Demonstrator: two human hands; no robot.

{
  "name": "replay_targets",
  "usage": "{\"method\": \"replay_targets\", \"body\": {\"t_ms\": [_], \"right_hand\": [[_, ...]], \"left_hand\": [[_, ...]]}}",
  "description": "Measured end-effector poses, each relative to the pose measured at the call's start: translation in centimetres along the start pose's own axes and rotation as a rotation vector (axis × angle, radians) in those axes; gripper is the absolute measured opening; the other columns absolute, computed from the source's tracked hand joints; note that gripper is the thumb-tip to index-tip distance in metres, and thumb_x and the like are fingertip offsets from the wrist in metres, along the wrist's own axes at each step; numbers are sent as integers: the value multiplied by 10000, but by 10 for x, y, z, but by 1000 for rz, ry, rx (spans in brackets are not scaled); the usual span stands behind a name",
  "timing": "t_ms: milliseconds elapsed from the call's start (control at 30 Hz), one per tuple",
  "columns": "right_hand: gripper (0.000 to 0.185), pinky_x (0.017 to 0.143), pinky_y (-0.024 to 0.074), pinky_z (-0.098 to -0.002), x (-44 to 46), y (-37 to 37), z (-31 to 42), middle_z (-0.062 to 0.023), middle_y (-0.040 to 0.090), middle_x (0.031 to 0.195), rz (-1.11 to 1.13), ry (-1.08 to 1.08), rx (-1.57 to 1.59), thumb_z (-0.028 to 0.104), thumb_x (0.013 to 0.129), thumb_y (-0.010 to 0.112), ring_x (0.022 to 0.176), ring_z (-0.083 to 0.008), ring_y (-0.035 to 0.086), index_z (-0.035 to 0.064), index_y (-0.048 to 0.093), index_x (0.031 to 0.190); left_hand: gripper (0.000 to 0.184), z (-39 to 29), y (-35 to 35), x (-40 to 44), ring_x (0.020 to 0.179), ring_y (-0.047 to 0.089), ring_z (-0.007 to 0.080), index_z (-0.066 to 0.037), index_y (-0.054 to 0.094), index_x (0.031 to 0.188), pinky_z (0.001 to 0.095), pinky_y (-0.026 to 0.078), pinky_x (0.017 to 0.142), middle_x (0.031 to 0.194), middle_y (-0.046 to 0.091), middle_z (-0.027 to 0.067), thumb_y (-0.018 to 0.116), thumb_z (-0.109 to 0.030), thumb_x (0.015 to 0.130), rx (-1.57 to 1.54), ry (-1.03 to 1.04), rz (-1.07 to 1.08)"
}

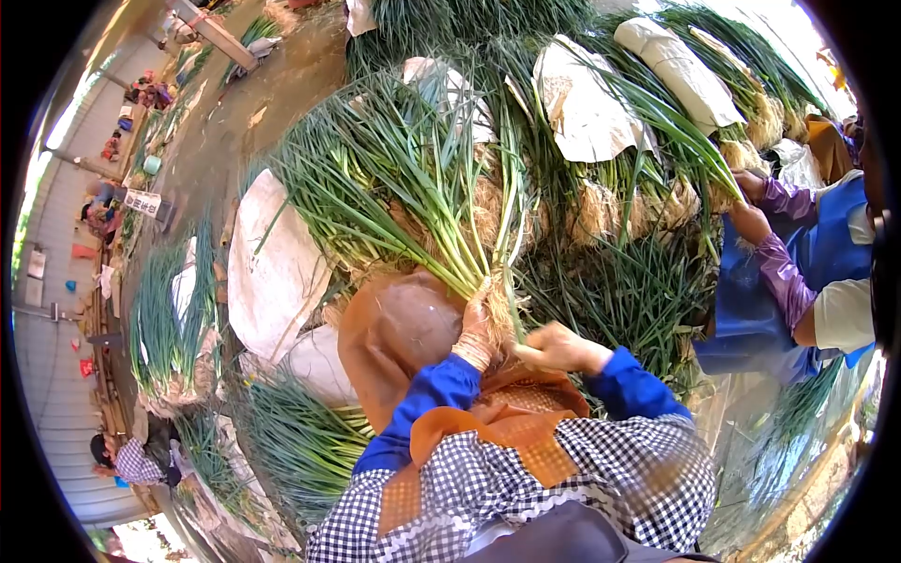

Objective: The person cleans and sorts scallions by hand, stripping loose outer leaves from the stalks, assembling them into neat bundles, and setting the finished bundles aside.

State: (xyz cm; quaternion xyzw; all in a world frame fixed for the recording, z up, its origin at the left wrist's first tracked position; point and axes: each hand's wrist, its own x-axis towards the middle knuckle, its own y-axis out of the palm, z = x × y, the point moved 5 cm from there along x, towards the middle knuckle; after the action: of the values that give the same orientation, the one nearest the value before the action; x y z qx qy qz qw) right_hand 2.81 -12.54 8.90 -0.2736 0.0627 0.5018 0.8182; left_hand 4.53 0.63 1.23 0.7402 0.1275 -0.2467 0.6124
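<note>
My left hand [477,324] is wrapped round the lower stalks of a bunch of green onions [460,235]. Their long leaves fan up and away over a pile, and pale roots hang by my fingers. Just to the right, my right hand [556,348] is closed, with its fingertips at the lower end of a thin green onion leaf [514,305] beside the roots. An orange-brown apron [399,319] covers my lap beneath both hands. Behind the held bunch lies a large heap of green onions [338,169], roots towards me.
At right, another person's hands [749,206] hold long green onions above a blue apron [788,281]. Pale sacks [272,272] lie among the bundles. Loose green leaves [610,300] cover the ground to my right. More bundles [174,319] stand at left, near a sign [143,202].
</note>
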Motion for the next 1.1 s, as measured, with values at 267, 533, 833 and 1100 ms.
{"method": "replay_targets", "body": {"t_ms": [267, 533, 833, 1100], "right_hand": [[332, 587, 445, -280, 47, -45, -128, -27, 594, 752, -300, 166, 232, 338, 913, 454, 643, -126, 538, 66, 595, 1041], [464, 729, 486, -292, 192, -38, -82, -79, 551, 1097, -319, -504, 2019, 240, 909, 511, 885, -147, 562, 46, 369, 1306], [473, 703, 457, -300, 169, -48, -78, -102, 547, 1003, -627, -440, 1447, 240, 883, 550, 842, -179, 541, -18, 377, 1240], [265, 602, 478, -368, 133, -48, -51, -164, 595, 701, -848, -70, 266, 283, 895, 478, 694, -286, 592, 49, 593, 943]], "left_hand": [[444, -6, 20, -17, 621, 489, 144, -2, 374, 1306, 252, 435, 492, 1175, 525, 116, 407, -239, 931, -100, -91, 251], [310, -13, 20, -19, 672, 560, 147, -24, 524, 1172, 266, 488, 551, 1064, 600, 64, 431, -185, 923, 136, 65, 98], [256, -11, 6, -8, 655, 572, 152, -45, 574, 1088, 276, 498, 567, 912, 633, 45, 460, -200, 919, 86, 33, 13], [247, -16, -14, 9, 841, 609, 181, 18, 566, 1072, 285, 517, 739, 963, 628, 88, 521, -129, 879, 57, 164, 44]]}}
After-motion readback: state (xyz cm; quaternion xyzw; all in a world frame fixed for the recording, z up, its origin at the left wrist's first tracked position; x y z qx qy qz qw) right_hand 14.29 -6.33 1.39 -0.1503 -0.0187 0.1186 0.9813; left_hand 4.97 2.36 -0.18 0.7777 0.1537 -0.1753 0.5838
